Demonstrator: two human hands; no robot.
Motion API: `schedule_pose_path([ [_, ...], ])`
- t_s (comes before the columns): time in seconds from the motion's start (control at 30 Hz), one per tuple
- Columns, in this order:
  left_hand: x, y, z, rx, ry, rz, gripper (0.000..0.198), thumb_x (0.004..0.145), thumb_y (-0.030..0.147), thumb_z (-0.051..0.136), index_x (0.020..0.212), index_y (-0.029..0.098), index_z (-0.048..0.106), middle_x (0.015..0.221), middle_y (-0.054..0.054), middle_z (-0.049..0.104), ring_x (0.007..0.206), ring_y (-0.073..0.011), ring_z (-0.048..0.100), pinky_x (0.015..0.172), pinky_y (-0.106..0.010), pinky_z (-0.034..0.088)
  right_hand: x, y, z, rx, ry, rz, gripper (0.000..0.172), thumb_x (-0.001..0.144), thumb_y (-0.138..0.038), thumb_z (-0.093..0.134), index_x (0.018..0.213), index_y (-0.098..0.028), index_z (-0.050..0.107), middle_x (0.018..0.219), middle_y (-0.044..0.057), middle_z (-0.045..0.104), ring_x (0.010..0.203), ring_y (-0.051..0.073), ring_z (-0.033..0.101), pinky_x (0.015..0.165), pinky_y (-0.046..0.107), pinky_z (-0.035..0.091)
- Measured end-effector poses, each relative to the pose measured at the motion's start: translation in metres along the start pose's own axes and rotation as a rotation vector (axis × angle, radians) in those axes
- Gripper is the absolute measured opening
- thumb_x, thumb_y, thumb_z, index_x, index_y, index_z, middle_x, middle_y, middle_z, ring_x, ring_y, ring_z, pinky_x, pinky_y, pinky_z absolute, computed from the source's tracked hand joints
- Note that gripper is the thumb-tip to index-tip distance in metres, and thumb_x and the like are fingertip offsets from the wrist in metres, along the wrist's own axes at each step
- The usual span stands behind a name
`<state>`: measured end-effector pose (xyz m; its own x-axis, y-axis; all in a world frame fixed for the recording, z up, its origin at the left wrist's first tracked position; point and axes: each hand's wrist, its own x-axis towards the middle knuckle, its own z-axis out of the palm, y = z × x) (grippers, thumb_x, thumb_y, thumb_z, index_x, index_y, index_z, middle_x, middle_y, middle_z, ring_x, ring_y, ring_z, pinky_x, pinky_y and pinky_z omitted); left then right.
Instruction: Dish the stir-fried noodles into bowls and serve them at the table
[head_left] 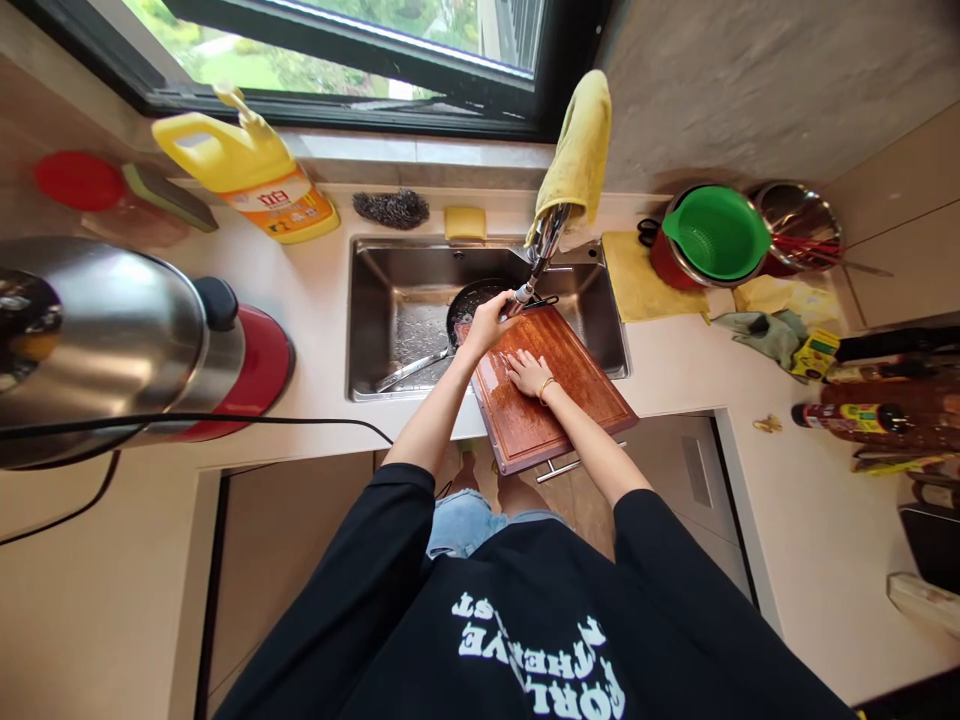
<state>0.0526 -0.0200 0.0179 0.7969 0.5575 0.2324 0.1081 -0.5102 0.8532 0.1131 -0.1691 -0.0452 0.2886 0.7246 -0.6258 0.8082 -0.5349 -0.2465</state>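
Grips the metal spray head (519, 296) of the faucet (551, 235) with the left hand (489, 320), with fingers curled closed around it, near the far left part of the wooden cutting board (581, 355). Lays the right hand (529, 374) palm down on the board's face, with fingers straight and somewhat spread, gripping nothing. Wears a gold bracelet (544, 392) on the right wrist, and a black top (420, 610) with white lettering over blue denim shorts (457, 520). Has the cutting board slanting across the front of the steel sink (349, 300), with its far end over the sink and its near end jutting past the counter's front edge, and with a wet gloss on its left side. Has a black pan (466, 298) in the sink, partly hidden by the board, and a long metal handle (411, 372) running from near its rim toward the near left corner; cannot tell whether the two are joined. Has a yellow cloth (581, 140) draped over the faucet's top. Shows a dark scouring pad (390, 208) and a yellow sponge (465, 223) behind the sink, with a yellow jug (255, 180) to their left. Shows a green colander (716, 232) on the counter (810, 520) at the right.
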Motion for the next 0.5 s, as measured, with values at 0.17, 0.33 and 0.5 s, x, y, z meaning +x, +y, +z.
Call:
schedule_pose_path([
  [0.17,-0.007,-0.002,0.029,-0.15,-0.024,-0.039,0.039,0.075,0.027,0.068,0.11,0.012,0.062,0.089,-0.003,0.066,0.076,-0.0154,0.057,0.074,-0.026,0.045,0.004,0.012,-0.003,-0.041,0.032,0.089,0.063,0.098,-0.045,0.023,0.153,-0.014,0.02,0.16,0.013,0.011,0.148,0.027,0.006,0.117,0.054,0.004],
  [0.33,-0.017,-0.001,0.039,-0.215,-0.065,-0.049,0.039,0.076,0.031,0.066,0.111,0.014,0.062,0.088,-0.002,0.064,0.078,-0.0152,0.056,0.075,-0.026,0.045,0.024,0.028,-0.007,-0.061,0.064,-0.131,0.059,0.097,-0.041,0.024,0.149,-0.013,0.029,0.158,0.016,0.019,0.147,0.028,0.012,0.116,0.053,0.006],
  [0.5,-0.018,0.003,0.024,-0.161,-0.079,-0.056,0.038,0.078,0.034,0.065,0.11,0.014,0.061,0.086,-0.001,0.063,0.076,-0.0141,0.055,0.074,-0.025,0.044,0.061,0.05,-0.028,-0.023,0.056,-0.156,0.059,0.094,-0.043,0.037,0.143,-0.011,0.042,0.152,0.018,0.035,0.143,0.031,0.025,0.116,0.051,0.014],
])
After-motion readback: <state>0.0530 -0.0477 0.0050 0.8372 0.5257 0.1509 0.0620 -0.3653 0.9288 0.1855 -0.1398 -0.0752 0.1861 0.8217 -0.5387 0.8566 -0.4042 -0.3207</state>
